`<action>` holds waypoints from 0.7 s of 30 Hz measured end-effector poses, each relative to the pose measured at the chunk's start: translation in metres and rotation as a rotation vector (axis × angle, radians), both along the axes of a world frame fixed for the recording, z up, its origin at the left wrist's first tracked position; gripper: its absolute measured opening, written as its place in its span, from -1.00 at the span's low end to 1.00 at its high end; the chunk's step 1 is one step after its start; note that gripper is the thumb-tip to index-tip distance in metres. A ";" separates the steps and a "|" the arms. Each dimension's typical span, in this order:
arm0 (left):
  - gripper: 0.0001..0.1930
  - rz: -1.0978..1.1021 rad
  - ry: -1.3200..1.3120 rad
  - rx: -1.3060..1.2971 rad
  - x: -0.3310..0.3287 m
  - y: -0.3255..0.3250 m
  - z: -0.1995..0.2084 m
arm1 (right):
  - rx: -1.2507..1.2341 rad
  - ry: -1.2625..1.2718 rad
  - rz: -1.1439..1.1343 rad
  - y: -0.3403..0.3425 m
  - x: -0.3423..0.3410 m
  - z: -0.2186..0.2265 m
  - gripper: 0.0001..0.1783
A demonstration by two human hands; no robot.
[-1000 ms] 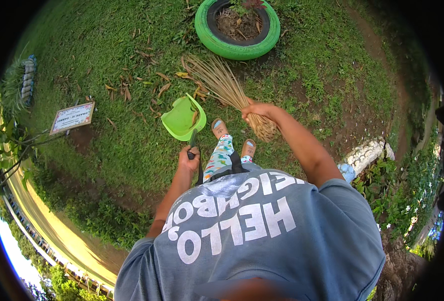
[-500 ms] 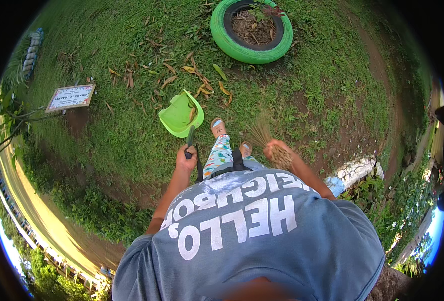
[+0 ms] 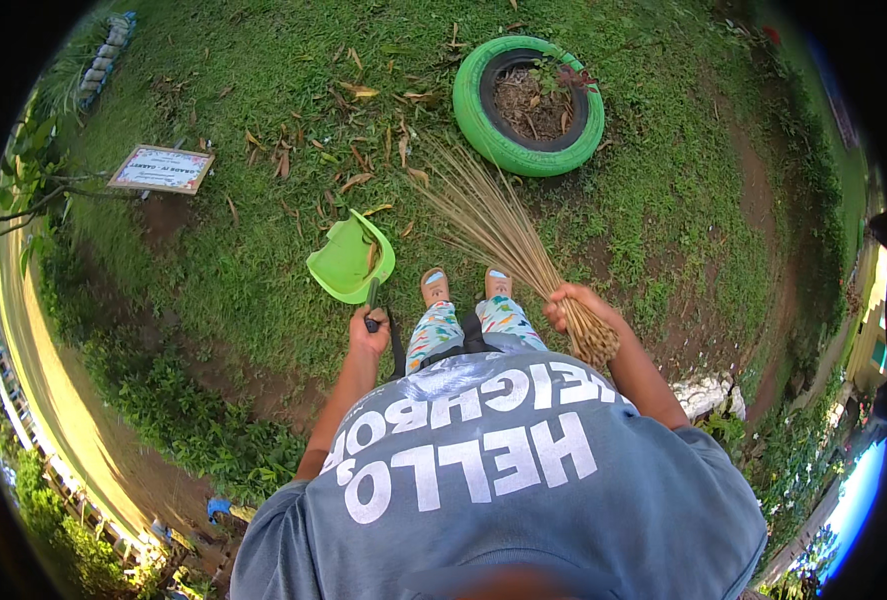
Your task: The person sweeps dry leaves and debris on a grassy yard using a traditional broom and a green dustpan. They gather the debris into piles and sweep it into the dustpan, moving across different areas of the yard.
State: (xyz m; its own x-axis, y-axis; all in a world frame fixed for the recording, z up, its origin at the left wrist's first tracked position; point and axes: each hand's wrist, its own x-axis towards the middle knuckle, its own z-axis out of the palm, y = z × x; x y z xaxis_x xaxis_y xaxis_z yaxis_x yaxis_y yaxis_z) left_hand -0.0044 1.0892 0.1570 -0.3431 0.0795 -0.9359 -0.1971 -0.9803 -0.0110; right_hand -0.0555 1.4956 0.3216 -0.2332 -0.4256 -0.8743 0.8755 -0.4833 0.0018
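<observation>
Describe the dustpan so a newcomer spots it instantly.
Find the big green tire on the grass. Look down and left to the left hand, which grips the dustpan by its dark handle. Unlike the ring-shaped tire, it is an open lime-green scoop with dry leaves inside.

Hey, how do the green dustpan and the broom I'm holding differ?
The dustpan is bright green, while the broom is straw-brown. The dustpan is a broad scoop with a dark handle; the broom is a long bundle of thin sticks, spreading toward the far end. Your left hand grips the dustpan, your right hand the broom. Both are held.
</observation>
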 end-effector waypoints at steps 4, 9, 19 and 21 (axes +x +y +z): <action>-0.89 0.105 -0.028 -0.020 0.004 0.006 0.007 | 0.017 -0.194 -0.216 0.068 0.049 -0.007 -0.86; -0.91 0.230 0.008 0.037 -0.006 0.034 0.015 | 0.133 0.039 -0.234 0.078 -0.029 -0.116 -0.84; -0.88 0.520 0.032 0.027 -0.043 0.104 0.033 | -0.345 0.227 0.198 -0.033 -0.196 -0.039 -0.80; -0.87 0.585 0.051 0.049 -0.042 0.112 0.040 | -0.367 0.320 0.270 -0.043 -0.215 -0.010 -0.81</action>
